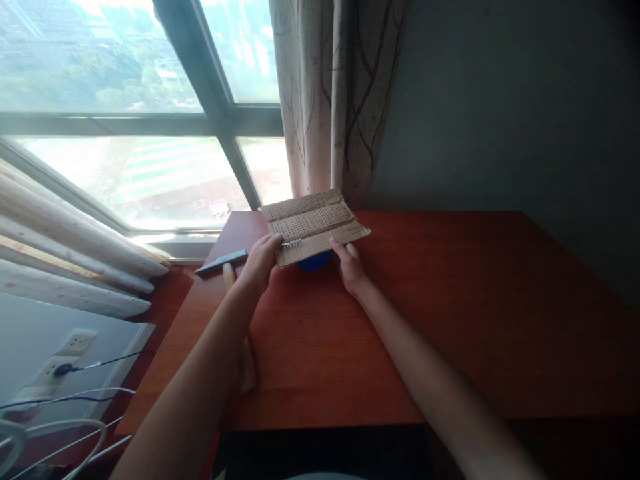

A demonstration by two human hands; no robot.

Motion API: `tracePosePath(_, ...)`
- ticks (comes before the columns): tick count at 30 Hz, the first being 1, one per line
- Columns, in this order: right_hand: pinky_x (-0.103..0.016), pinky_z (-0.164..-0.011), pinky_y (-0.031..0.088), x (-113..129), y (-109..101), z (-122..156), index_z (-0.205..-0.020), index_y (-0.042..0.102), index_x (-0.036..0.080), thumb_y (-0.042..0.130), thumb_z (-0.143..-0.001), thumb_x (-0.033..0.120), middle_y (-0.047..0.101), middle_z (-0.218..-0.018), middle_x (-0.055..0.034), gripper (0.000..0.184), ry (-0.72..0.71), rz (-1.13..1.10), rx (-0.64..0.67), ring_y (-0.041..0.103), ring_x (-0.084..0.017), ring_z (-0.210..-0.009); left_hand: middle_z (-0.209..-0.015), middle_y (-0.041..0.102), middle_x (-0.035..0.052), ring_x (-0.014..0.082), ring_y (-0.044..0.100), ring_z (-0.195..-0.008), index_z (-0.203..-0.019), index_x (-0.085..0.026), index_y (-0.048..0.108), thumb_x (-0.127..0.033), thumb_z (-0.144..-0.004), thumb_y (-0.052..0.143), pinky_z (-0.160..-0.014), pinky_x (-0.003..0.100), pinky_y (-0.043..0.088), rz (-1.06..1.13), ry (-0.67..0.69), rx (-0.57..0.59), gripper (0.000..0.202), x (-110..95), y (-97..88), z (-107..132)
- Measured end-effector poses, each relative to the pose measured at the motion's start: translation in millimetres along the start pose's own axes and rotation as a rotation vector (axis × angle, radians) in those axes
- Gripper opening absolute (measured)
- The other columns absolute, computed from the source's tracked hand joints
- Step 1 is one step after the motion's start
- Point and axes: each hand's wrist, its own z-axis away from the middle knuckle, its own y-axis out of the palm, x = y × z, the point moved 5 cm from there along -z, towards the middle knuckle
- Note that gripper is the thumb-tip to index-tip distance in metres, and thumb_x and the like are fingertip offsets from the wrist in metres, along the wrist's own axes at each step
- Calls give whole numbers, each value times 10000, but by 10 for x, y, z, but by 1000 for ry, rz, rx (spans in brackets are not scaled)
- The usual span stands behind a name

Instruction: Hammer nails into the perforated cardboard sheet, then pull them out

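Both hands grip a piece of brown cardboard (315, 223) above the tabletop. Its upper face is dotted with rows of small holes and crossed by creases. My left hand (264, 259) is closed on its near left corner, next to a short row of small shiny metal pieces (292, 244), too small to name surely. My right hand (350, 267) pinches the near right edge, thumb on top. Beneath the cardboard a blue object (315, 261) shows only in part. A hammer (223, 263) lies left of my left hand, its wooden handle partly hidden under my left forearm.
The reddish-brown wooden table (450, 300) stands against a window and a patterned curtain (313, 100). A dark wall (475, 120) rises behind its right side. At lower left, a wall socket (77, 342) holds a plug, with cables (90, 400) hanging beside the table edge.
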Motion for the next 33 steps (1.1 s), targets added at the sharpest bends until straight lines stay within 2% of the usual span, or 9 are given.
tracePosePath(4,-392,-961,525,9,172,-96,-1145,659,175,403,-947,631,752,-1032,-82,559,-38,104,44,678,-224,-1059,-893,709,40,224,655,-859,-870,-166,653,-399,-687,694,-709,294,523,8,18,-65,299,-18,-135,-58)
tracePosePath(8,-366,-959,510,118,109,-11,-1102,671,184,353,-970,594,738,-1065,-94,536,-95,282,48,663,-220,-1082,-897,711,52,237,661,-881,-896,-161,650,-466,-722,692,-737,309,533,15,36,-46,354,22,-132,-64)
tracePosePath(12,-387,-908,498,374,-57,268,-792,680,192,615,-852,501,719,-928,-117,322,-145,530,34,658,-259,-937,-971,708,72,232,668,-891,-984,-165,643,-528,-814,612,-744,327,540,21,76,-76,402,46,-207,-59)
tracePosePath(14,-368,-875,491,555,-58,363,-659,637,210,605,-874,441,683,-762,-73,317,-182,615,81,644,-226,-804,-1013,697,84,220,669,-897,-1016,-168,634,-514,-846,577,-741,324,537,-44,116,-167,390,6,-303,-42)
tracePosePath(16,-333,-853,487,751,16,357,-731,662,211,545,-927,401,690,-815,-63,297,-256,664,114,638,-202,-807,-1041,685,89,210,659,-923,-1047,-169,636,-474,-860,581,-751,314,526,-209,243,-284,363,-112,-401,8)
tracePosePath(18,-317,-878,485,952,199,273,-886,692,199,466,-974,343,712,-932,-73,283,-487,769,173,649,-199,-905,-1025,680,79,198,644,-921,-1048,-173,659,-428,-875,592,-762,305,511,-435,409,-354,316,-258,-437,89)
tracePosePath(21,-352,-1061,414,1014,521,60,-1124,686,170,482,-971,317,692,-1230,-94,295,-695,902,328,592,-221,-1183,-945,675,53,167,624,-816,-987,-179,692,-386,-911,573,-724,289,493,-684,553,-313,251,-374,-382,190)
tracePosePath(25,-493,-1182,263,788,731,-147,-1312,630,175,523,-958,442,566,-1455,-120,457,-639,1195,402,429,-291,-1398,-915,640,35,129,576,-695,-972,-177,703,-345,-902,602,-637,265,475,-810,615,-227,208,-380,-300,240)
tracePosePath(33,-505,-1201,230,664,680,-26,-1416,560,177,399,-1006,493,465,-1548,-123,543,-598,1333,382,385,-303,-1437,-920,607,35,120,562,-698,-970,-200,725,-290,-876,646,-631,263,494,-823,669,-81,153,-387,-250,245)
